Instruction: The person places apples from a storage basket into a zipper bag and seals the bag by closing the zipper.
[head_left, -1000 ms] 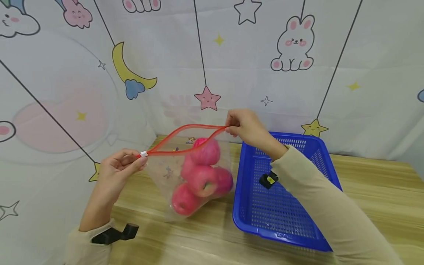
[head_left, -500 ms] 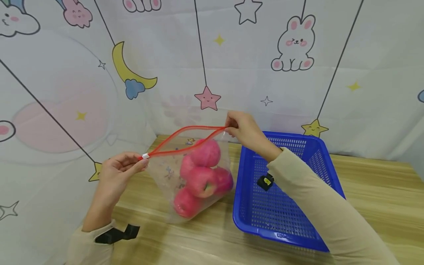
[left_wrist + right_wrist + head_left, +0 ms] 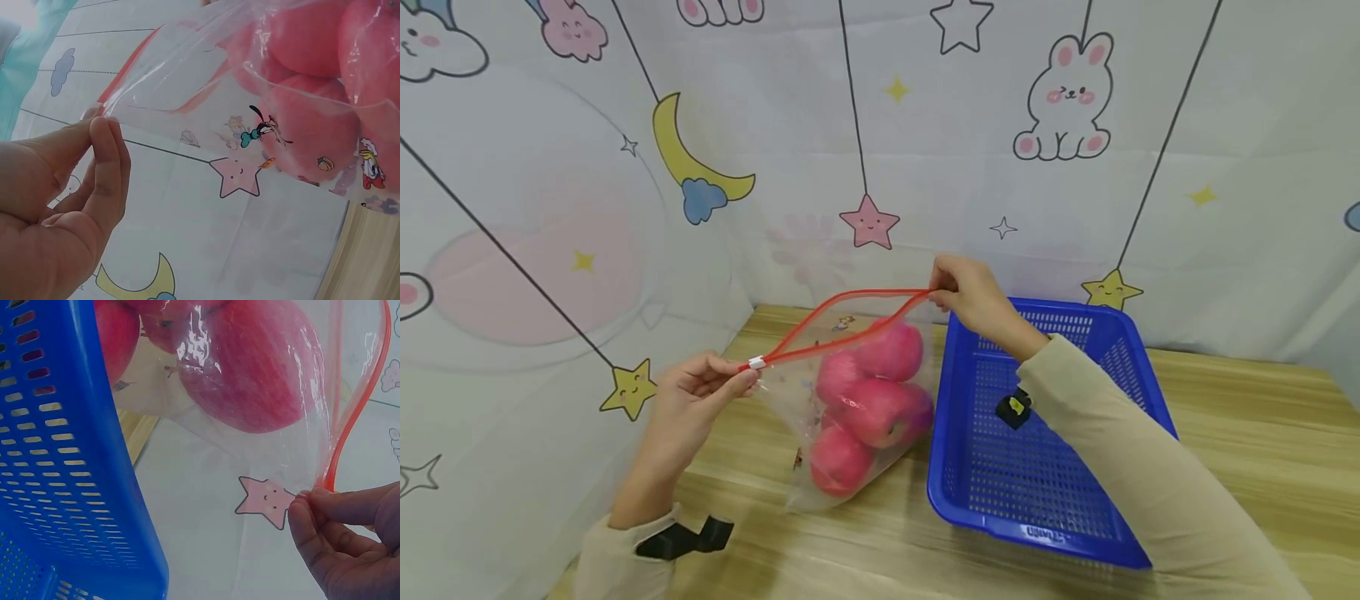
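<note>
A clear zipper bag [image 3: 797, 492] with a red zip edge [image 3: 880, 292] and small cartoon prints holds several red apples [image 3: 841, 460]. At its left corner, beside the white slider [image 3: 756, 362], my left hand [image 3: 696, 400] pinches the zip edge between thumb and fingers. The opposite top corner is pinched by my right hand [image 3: 973, 300]. Between the hands the bag's mouth gapes. In the left wrist view the left hand [image 3: 75, 194] grips the bag's corner with the apples [image 3: 312, 125] beyond. The right wrist view has the right hand [image 3: 344, 531] pinching the other corner.
Right of the bag stands a blue plastic basket [image 3: 958, 508] with slotted walls, under my right forearm. Both rest on a wood-grain table [image 3: 1247, 417]. Behind and to the left hangs a white cloth [image 3: 805, 167] printed with stars, a moon and a rabbit.
Both hands and the bag have shifted to the right, the left hand more and also slightly down. The apples have moved with the bag. The basket has stayed put.
</note>
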`<state>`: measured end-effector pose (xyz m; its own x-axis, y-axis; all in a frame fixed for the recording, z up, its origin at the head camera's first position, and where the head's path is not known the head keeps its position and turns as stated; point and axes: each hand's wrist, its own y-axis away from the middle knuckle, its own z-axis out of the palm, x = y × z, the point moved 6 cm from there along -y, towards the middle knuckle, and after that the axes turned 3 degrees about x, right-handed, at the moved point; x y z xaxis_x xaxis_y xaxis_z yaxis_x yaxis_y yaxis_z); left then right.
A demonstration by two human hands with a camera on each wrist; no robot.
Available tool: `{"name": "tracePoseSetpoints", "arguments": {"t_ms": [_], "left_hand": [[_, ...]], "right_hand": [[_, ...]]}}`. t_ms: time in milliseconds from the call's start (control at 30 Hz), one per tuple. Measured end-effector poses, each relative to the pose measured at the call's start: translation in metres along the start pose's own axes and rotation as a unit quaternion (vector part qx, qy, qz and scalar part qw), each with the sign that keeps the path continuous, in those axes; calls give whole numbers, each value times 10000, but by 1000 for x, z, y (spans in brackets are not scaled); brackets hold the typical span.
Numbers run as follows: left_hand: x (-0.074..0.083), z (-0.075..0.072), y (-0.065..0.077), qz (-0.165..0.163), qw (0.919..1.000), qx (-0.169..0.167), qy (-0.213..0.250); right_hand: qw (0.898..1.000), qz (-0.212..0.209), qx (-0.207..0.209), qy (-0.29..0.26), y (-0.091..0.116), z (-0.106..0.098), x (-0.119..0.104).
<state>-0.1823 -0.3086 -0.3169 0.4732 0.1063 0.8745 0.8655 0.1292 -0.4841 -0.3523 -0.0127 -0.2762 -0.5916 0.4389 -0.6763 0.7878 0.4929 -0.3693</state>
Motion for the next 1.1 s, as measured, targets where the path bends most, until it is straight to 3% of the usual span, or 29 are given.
{"name": "tracePoseSetpoints", "arguments": {"t_ms": [233, 500, 833, 1100], "left_hand": [[2, 8, 4, 224, 9995, -232, -34], [3, 10, 10, 312, 9991, -272, -35], [5, 14, 15, 366, 9987, -343, -133], [3, 16, 17, 425, 9976, -549, 41]], "right_hand": [[10000, 4, -65, 2, 1, -1, 7], [9997, 12, -225, -42, 5, 0, 13], [9993, -126, -334, -123, 12, -1, 8], [9988, -117, -481, -60, 16, -3, 7]]}}
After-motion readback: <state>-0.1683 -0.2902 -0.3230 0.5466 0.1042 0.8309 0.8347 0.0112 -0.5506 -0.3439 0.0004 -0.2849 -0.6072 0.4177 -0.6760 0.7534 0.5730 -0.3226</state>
